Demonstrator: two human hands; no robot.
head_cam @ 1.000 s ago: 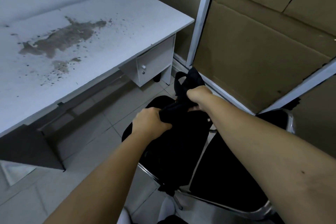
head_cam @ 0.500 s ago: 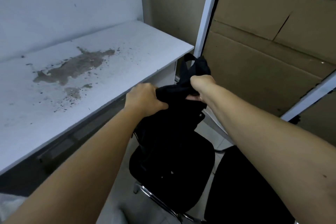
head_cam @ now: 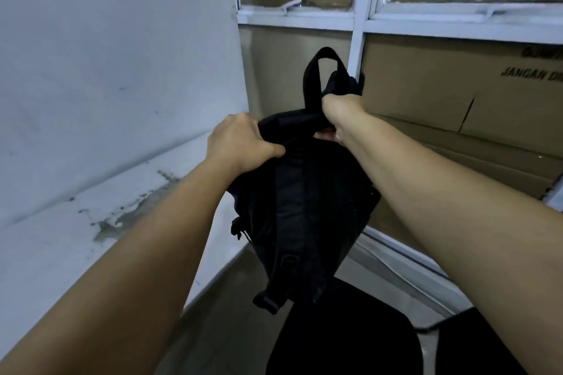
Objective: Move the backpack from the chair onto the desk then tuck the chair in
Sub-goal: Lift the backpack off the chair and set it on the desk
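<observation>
A black backpack [head_cam: 304,207] hangs in the air above the chair's black seat [head_cam: 344,335], clear of it, with its straps dangling. My left hand [head_cam: 240,140] grips the top left of the bag. My right hand [head_cam: 338,109] is closed on the top by the carry loop, which sticks up above my fist. The white desk [head_cam: 67,237], stained and speckled, lies to the left, its right edge just beside the hanging bag.
A white partition wall [head_cam: 115,55] stands behind the desk. Cardboard boxes [head_cam: 441,94] sit behind a white metal frame [head_cam: 359,33] straight ahead and to the right. A black cable [head_cam: 441,324] runs along the floor by the chair.
Both hands have lifted the backpack off the chair seat, up to about desk height, and the view has tilted upward.
</observation>
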